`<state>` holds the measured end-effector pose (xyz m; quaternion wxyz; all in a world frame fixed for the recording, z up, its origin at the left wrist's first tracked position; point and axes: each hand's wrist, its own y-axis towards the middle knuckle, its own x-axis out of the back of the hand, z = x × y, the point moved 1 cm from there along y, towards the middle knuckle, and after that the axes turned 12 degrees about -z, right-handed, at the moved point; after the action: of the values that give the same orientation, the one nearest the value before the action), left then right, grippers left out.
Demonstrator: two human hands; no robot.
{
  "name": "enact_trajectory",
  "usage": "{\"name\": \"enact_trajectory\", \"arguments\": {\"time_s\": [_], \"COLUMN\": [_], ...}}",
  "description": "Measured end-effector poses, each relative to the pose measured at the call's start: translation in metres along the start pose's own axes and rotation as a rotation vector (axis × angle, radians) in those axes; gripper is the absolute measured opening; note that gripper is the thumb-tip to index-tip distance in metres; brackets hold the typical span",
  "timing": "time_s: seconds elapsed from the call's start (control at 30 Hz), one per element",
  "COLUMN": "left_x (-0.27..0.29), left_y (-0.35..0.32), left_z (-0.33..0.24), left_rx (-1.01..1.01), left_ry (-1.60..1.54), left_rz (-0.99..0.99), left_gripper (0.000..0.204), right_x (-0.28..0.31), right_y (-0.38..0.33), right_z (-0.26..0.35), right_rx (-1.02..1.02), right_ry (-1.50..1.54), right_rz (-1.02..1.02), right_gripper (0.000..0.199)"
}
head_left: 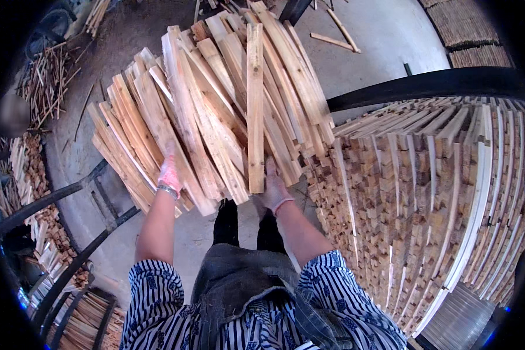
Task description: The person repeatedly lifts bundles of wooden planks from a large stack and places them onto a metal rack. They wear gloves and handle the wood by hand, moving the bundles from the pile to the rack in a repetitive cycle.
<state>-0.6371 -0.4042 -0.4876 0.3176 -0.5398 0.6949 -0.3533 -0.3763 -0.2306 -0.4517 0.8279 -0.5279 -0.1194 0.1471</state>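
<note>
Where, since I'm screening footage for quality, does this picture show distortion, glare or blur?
Head view: the black bar at right bends near the rim; head view: pale floor at upper right looks brightest; head view: far left has a smeared patch, while the fanned wooden strips look fairly sharp.

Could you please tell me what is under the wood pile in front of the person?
Black bars reach the left edge of the wood pile, and grey floor shows just past its near side. What lies directly underneath, including whatever supports it, is covered.
</note>
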Motion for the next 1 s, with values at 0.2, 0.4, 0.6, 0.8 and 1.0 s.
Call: {"name": "enact_trajectory", "arguments": {"time_s": [0.2,0.4,0.6,0.8,1.0], "left_x": [-0.013,0.024,0.004,0.021,0.007], "left_y": [-0.059,-0.005,-0.048,-0.035,-0.047], "left_z": [-0.023,0.013,-0.02,-0.021,-0.024], "left_rx": [-0.044,0.128,-0.033,-0.035,0.012], "left_ry": [-0.026,-0.357,-0.172,-0.212,-0.217], "left_rz": [-0.027,-0.026,0.053,0.059,0.001], "left_gripper": [0.085,0.089,0.094,0.097,0.085], "right_x": [-0.024,-0.01,-0.021,0.004,-0.051], "right_y": [0.006,-0.003,-0.049,-0.027,-0.023], "right_z": [-0.061,-0.013,-0.042,-0.048,0.001], "right_rx": [0.103,0.123,0.499,0.489,0.549], "right_ry": [0.175,0.366,-0.055,-0.338,-0.767], "right_rz": [-0.15,0.063,-0.164,-0.001,-0.363], "right_gripper": [0.087,0.083,0.079,0.085,0.091]}}
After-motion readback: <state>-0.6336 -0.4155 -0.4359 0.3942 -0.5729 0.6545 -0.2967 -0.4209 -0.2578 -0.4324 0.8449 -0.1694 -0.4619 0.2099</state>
